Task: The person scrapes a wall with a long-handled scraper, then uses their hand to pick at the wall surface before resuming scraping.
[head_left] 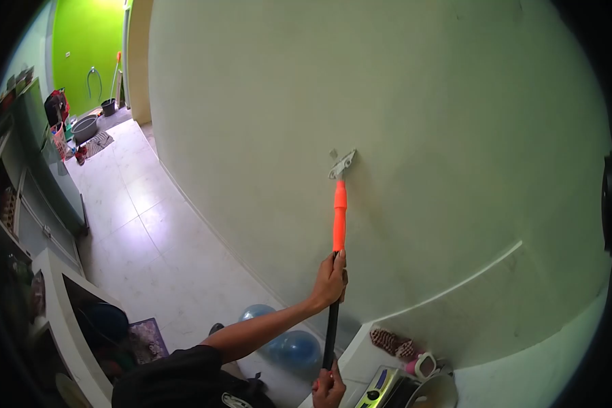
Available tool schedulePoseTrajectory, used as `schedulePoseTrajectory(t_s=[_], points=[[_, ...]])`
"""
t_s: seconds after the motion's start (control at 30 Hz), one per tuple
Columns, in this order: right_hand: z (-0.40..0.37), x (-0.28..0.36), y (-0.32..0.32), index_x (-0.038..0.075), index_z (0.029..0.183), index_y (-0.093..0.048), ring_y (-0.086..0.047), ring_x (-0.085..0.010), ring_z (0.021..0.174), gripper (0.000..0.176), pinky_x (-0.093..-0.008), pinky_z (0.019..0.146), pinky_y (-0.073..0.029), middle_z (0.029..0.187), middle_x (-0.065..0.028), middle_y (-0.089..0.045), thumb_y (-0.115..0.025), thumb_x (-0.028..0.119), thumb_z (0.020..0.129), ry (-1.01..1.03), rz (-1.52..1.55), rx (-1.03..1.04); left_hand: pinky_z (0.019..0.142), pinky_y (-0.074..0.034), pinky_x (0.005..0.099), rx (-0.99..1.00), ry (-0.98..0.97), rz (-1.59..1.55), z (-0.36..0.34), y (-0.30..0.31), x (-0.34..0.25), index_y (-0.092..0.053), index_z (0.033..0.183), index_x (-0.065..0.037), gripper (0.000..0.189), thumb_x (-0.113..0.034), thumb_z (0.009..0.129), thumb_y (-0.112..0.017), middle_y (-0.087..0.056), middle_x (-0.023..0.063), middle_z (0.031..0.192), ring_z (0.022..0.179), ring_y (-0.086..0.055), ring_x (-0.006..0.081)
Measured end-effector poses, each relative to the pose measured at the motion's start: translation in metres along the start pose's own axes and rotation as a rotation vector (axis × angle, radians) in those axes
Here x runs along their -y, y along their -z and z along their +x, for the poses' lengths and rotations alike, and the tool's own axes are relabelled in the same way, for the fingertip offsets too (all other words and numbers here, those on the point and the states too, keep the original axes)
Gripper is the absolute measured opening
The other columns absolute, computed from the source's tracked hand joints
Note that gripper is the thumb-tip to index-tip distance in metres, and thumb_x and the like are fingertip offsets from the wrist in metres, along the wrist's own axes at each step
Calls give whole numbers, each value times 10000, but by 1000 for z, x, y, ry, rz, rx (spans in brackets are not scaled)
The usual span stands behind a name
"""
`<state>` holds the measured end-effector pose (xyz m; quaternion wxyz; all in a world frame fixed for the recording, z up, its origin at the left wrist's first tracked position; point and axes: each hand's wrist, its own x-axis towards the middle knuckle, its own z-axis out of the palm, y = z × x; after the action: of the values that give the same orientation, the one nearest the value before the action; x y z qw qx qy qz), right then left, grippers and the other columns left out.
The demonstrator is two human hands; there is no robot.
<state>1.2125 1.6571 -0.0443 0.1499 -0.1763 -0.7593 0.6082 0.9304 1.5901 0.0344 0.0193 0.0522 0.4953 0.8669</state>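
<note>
A long pole, orange at the top and black below, rises from my hands toward the pale green wall. Its white-grey flat head is tilted and lies at the wall, beside a small light patch. My left hand is wrapped round the pole just under the orange part. Lower down, at the bottom of the view, my right hand grips the black shaft near its lower end.
Blue transparent balls lie on the floor below my left forearm. A gas stove, a pan and brown mitts sit on the counter at lower right. Shelves line the left. Basins stand far back.
</note>
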Motion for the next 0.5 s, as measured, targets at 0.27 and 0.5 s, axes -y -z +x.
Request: schedulePoseTrajectory(t_s=[0.27, 0.5], points=[[85, 62, -54, 88, 1549, -487, -506, -68, 566, 515, -259, 508, -426, 688, 21, -523, -591, 230, 1064, 132, -112, 310, 282, -332, 293, -118, -169, 27, 79, 54, -66, -424, 894, -76, 441, -446, 1125, -366, -378, -15, 513, 311, -380, 113], [24, -110, -73, 33, 1193, -631, -571, -144, 566, 271, -312, 526, -474, 719, -41, -583, -570, 264, 1065, 130, -293, 373, 337, -394, 280, -161, -50, 82, -34, 123, -12, -444, 961, -98, 369, -427, 1124, -411, -422, -8, 578, 372, -399, 95]])
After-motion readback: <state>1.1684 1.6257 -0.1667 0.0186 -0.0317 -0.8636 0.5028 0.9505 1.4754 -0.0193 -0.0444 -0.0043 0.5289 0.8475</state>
